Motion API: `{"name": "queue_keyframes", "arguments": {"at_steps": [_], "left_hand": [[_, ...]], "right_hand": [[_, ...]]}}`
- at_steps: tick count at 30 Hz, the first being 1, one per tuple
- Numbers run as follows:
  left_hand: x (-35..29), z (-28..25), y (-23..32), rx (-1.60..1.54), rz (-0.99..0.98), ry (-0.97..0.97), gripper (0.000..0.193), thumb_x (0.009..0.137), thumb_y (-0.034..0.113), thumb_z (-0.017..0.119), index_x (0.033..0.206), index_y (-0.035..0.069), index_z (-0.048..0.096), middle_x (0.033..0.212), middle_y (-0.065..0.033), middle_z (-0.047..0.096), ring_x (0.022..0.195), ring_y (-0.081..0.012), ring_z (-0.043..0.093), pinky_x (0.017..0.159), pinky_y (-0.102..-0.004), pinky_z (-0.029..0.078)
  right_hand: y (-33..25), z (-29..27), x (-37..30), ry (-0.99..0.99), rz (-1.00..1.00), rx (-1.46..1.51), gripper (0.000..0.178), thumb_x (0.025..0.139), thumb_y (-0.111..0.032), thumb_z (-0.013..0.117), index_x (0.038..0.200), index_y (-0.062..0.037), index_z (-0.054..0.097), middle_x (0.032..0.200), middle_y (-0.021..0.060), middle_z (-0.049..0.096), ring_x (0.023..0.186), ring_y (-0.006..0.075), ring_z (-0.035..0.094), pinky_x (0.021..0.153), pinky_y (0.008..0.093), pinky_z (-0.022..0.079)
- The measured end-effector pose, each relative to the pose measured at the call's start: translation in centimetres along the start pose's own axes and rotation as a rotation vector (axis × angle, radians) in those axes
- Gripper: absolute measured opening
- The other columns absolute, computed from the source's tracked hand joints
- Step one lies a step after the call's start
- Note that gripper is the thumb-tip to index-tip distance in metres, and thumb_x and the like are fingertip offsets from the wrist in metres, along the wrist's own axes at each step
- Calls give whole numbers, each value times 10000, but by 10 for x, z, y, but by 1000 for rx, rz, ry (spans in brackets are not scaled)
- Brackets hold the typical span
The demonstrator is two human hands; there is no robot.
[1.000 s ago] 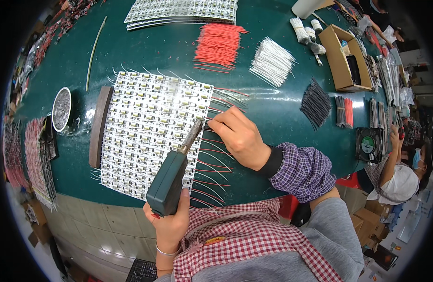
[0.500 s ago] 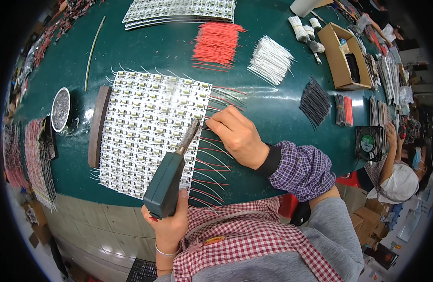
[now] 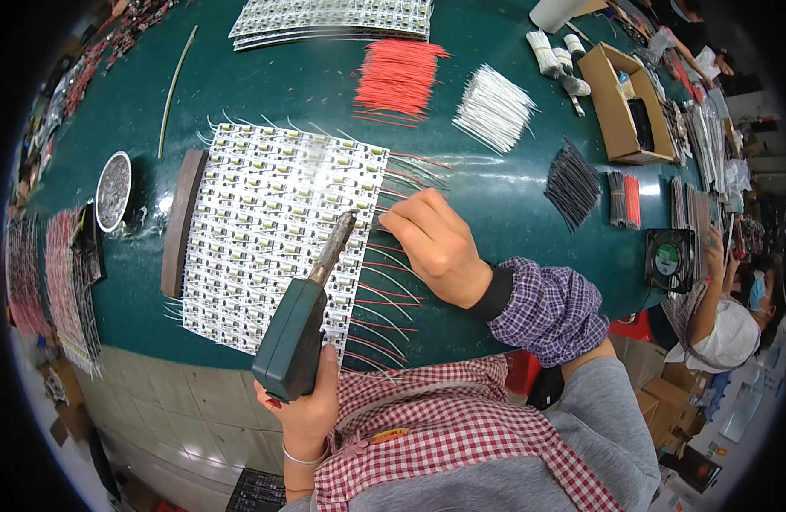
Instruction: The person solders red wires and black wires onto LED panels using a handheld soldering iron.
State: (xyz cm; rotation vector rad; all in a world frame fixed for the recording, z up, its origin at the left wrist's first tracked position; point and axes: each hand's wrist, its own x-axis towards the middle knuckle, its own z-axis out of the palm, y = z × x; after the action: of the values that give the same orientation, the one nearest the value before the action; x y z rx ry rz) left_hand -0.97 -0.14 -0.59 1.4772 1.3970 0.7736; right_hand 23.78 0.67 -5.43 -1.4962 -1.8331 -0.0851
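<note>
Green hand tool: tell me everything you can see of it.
The green hand tool has a boxy dark body that looks like plastic, and a slim, metal-looking barrel, brownish and mottled. It slants up and to the right in the picture, over the white circuit boards. The left hand grips its lower end, where a small red part shows. Whether the tip touches the boards cannot be told.

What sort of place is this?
Likely an electronics assembly workshop: the left hand grips a green soldering gun over a white circuit-board panel with wires along its edges, and a red wire pile and a white wire pile lie on the same table.
</note>
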Motion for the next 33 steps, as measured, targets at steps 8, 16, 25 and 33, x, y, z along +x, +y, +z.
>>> {"name": "queue_keyframes", "arguments": {"at_steps": [8,16,25,33], "left_hand": [[-11,-10,-10,63,-77,-41,282,783,128,804,1005,3,684,1083,-88,615,913,-209,543,788,-306,442],[-2,-4,3,-63,24,-76,204,774,40,774,938,-28,674,894,-83,675,731,-150,608,649,-278,476],[0,-1,1,-67,101,-54,179,779,22,755,925,-37,670,811,-77,680,665,-133,618,607,-260,478],[-13,-11,-6,30,-34,-43,228,774,56,785,964,-22,685,964,-81,661,782,-169,609,688,-285,482]], "right_hand": [[-10,3,-8,-48,24,45,292,687,7,622,976,50,622,888,93,573,828,248,553,720,318,502],[-10,4,-9,-69,20,15,292,693,8,621,980,64,625,885,100,572,837,245,552,719,317,503],[-12,4,-7,-87,-48,-70,305,687,-5,610,973,102,626,857,111,564,788,240,535,707,309,499],[-13,4,-7,-87,-47,-83,297,694,-14,606,971,92,623,853,110,559,797,240,534,724,310,501]]}}
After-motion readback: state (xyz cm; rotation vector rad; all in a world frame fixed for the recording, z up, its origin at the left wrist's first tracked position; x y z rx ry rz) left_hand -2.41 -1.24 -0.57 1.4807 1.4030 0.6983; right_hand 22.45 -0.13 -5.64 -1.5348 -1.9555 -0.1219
